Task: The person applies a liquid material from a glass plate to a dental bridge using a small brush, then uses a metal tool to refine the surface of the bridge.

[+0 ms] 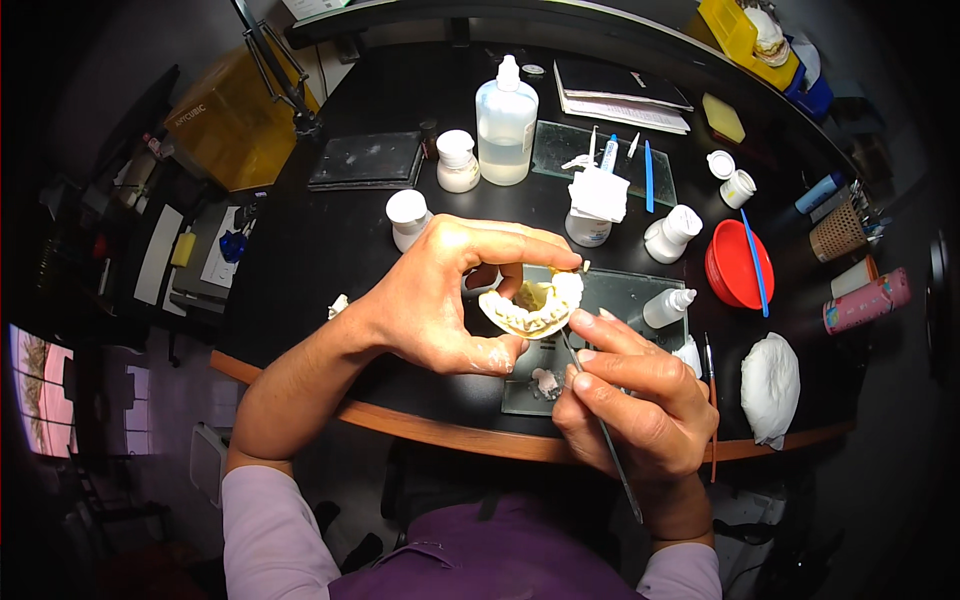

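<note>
My left hand (425,300) grips a cream-coloured dental cast (540,318) with a row of teeth, thumb below and fingers over the top. It is held up above the black table. Between the closed fingers of my right hand (645,400) is a thin metal dental spatula (617,468), slanting up to the left. Its upper end comes close to the cast's lower right edge; I cannot tell whether they touch. Beneath both hands lies a dark glass slab (640,290), with a small lump of pinkish paste (545,381) on it.
A small white dropper bottle (668,307) stands on the slab's right side. Farther right are a red rubber bowl (733,265) with a blue stick across it, a brush (712,400) and a white wrapped bundle (770,390). A large clear bottle (507,125) and white jars (458,162) stand behind.
</note>
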Motion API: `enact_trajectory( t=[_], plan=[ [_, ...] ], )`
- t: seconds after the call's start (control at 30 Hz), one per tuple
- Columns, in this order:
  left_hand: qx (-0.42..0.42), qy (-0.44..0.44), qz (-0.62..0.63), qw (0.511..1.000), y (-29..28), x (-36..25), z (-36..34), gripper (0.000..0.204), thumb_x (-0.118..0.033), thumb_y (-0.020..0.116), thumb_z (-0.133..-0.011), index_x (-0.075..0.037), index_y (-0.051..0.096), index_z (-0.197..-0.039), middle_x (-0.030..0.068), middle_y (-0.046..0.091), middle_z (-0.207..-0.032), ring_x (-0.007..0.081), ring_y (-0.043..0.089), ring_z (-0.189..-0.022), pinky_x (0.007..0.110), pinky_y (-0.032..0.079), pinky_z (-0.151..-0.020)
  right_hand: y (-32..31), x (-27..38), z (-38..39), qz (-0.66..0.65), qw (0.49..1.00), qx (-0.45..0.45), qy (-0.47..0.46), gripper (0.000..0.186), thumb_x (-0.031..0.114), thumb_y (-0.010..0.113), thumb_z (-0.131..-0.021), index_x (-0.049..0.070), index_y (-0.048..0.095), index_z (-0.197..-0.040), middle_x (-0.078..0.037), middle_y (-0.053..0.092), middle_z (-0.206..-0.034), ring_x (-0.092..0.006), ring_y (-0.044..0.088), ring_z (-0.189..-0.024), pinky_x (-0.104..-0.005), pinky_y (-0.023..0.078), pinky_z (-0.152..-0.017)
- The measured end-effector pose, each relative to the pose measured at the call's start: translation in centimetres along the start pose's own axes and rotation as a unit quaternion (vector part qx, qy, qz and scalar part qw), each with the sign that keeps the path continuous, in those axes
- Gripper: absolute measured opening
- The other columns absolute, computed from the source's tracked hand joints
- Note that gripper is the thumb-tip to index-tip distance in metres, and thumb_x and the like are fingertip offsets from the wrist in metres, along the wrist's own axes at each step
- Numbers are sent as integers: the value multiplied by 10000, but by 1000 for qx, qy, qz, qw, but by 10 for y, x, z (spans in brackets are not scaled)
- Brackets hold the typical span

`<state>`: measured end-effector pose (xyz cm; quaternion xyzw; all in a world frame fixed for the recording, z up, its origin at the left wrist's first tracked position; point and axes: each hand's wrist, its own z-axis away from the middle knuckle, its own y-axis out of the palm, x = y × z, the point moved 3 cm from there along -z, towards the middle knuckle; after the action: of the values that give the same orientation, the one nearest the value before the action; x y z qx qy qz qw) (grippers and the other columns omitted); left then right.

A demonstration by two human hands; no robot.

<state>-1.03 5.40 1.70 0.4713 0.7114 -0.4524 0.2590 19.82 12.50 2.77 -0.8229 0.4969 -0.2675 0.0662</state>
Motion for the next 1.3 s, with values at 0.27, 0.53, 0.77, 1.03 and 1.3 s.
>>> enact_trajectory(
  t=[0.27,0.53,0.77,1.03,1.3],
  plan=[
    [-20,-47,48,998,1,5,4,740,-219,805,-627,40,699,-1312,187,713,-1287,120,603,-746,261,522,-694,-3,2,1,23,999,15,20,268,-59,812,-801,59,665,-992,-105,675,-953,-347,775,-1005,-496,642,-952],
    [-14,-43,48,998,2,1,1,731,-215,803,-634,39,699,-1312,184,710,-1299,122,602,-752,261,520,-698,1,-8,1,-112,990,-53,63,226,-95,782,-802,8,651,-955,-148,659,-911,-329,778,-919,-465,666,-905],
    [-17,-29,55,998,5,1,2,726,-201,803,-632,39,699,-1309,182,715,-1294,115,599,-742,264,522,-688,4,-5,2,-105,991,-45,77,226,-82,814,-806,-7,675,-968,-188,722,-901,-337,779,-934,-461,663,-894],
    [-8,-14,42,999,9,1,2,712,-202,822,-634,12,708,-1304,157,730,-1263,131,652,-806,275,551,-718,6,-2,7,-63,994,-65,60,231,-103,789,-807,-18,676,-990,-180,702,-893,-320,770,-860,-504,662,-891],
    [-16,-45,39,998,5,0,9,679,-215,833,-620,26,727,-1246,172,743,-1200,157,672,-781,290,566,-713,15,-4,9,-80,992,-74,62,206,-102,754,-823,-15,647,-976,-172,669,-857,-241,727,-802,-537,657,-907]
  ],
)
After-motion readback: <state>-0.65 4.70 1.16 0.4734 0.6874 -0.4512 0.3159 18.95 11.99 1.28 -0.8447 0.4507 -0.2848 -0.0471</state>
